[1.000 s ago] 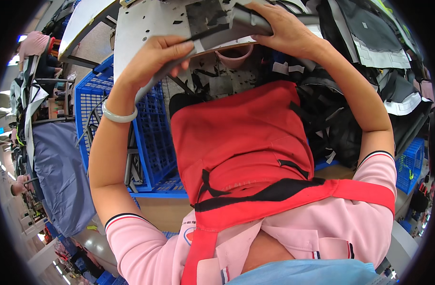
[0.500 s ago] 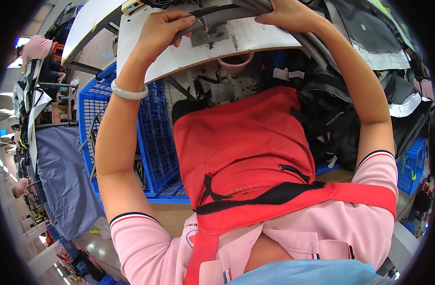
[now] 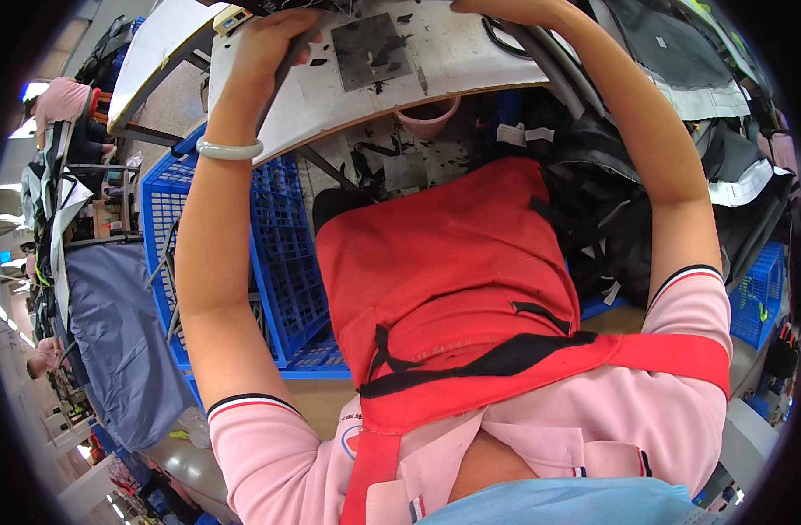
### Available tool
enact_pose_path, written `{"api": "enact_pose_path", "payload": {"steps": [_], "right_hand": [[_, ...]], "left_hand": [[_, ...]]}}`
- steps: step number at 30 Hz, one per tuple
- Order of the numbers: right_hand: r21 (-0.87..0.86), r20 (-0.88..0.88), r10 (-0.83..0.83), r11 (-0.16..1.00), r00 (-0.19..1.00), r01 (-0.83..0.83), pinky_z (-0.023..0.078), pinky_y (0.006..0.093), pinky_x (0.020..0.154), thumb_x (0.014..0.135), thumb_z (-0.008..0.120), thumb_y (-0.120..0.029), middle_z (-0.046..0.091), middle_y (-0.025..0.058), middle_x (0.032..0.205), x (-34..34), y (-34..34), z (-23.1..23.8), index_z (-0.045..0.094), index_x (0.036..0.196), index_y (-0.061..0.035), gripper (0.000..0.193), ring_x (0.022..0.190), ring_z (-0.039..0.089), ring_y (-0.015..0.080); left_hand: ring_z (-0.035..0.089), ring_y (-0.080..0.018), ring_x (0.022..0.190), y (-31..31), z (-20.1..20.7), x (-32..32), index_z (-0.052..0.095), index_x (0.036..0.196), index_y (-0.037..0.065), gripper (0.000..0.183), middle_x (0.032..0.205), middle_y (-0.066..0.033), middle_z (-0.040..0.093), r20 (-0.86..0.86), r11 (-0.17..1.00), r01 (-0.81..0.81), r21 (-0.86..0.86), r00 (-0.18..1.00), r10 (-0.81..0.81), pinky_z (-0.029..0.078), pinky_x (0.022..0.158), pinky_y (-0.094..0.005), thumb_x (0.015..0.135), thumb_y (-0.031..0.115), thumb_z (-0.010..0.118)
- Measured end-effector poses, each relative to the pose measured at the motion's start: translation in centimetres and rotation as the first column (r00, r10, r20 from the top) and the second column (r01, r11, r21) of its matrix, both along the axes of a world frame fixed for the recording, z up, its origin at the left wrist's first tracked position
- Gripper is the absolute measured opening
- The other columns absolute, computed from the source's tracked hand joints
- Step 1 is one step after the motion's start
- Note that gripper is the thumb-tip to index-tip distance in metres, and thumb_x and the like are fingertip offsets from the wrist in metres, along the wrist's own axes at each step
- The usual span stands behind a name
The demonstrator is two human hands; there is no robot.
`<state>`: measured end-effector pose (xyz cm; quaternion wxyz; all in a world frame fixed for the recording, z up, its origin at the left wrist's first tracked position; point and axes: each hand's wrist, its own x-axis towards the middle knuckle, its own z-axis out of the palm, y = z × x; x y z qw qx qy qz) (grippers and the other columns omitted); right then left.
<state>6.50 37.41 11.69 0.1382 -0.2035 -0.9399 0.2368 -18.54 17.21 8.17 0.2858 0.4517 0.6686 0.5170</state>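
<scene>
At the upper left, my left hand (image 3: 282,37) is closed round a dark grey strip (image 3: 283,77). One length of this strip hangs beside my wrist, over the near edge of the white worktable (image 3: 339,109). My right hand (image 3: 505,9) lies at the picture's top edge, its fingers mostly cut off. Right under it, a bundle of thick grey strips (image 3: 549,68) runs down over the table edge. Between the hands, a grey metal plate (image 3: 372,52) is set on the tabletop with small black scraps around it.
Blue plastic crates (image 3: 286,254) stand below the table at left. A pink bucket (image 3: 428,121) is under the table. Dark fabric pieces (image 3: 671,44) pile up at right. A red apron (image 3: 435,236) covers my lap. Another person (image 3: 63,109) is bent over at far left.
My left hand has moved left and farther away with the grey strip, uncovering the metal plate. My right hand has shifted up and slightly left, toward the picture's top edge.
</scene>
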Motion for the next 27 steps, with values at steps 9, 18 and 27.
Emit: {"api": "enact_pose_path", "payload": {"steps": [9, 18, 27], "right_hand": [[-0.521, 0.197, -0.052, 0.840, 0.979, 0.150, 0.045, 0.0276, 0.088, 0.072, 0.081, -0.020, 0.061, 0.0038, 0.111, 21.2, -8.2, -2.3, 0.049, 0.135, -0.0027, 0.073, 0.101, 0.054, 0.0108], [-0.730, 0.671, -0.208, -0.016, 0.712, 0.683, 0.055, 0.0386, 0.079, 0.063, 0.086, -0.018, 0.066, 0.0122, 0.089, 50.5, -17.7, -9.5, 0.060, 0.104, -0.0010, 0.051, 0.083, 0.068, 0.0260], [-0.695, 0.557, -0.521, 0.134, 0.647, 0.706, 0.057, 0.0349, 0.069, 0.072, 0.080, -0.032, 0.063, 0.0079, 0.085, 53.9, -11.1, -0.7, 0.054, 0.110, -0.0026, 0.055, 0.074, 0.065, 0.0184]], "left_hand": [[0.054, -0.0072, 0.053, -6.0, -8.1, 0.0, 0.073, 0.104, 0.003, 0.029, 0.070, -0.0022, 0.066, -0.263, 0.966, -0.166, -0.196, 0.958, 0.111, 0.042, 0.050, -0.0226, 0.090, 0.027, 0.067], [0.052, -0.0030, 0.053, -6.7, -9.2, 0.9, 0.073, 0.106, 0.005, 0.029, 0.074, -0.0022, 0.067, -0.075, 0.958, -0.251, -0.137, 0.967, 0.243, 0.042, 0.049, -0.0165, 0.091, 0.030, 0.069], [0.051, -0.0029, 0.053, -6.6, -9.9, 0.2, 0.073, 0.105, 0.004, 0.028, 0.073, -0.0018, 0.066, -0.067, 0.963, -0.241, -0.117, 0.970, 0.234, 0.043, 0.049, -0.0165, 0.093, 0.029, 0.067]]}}
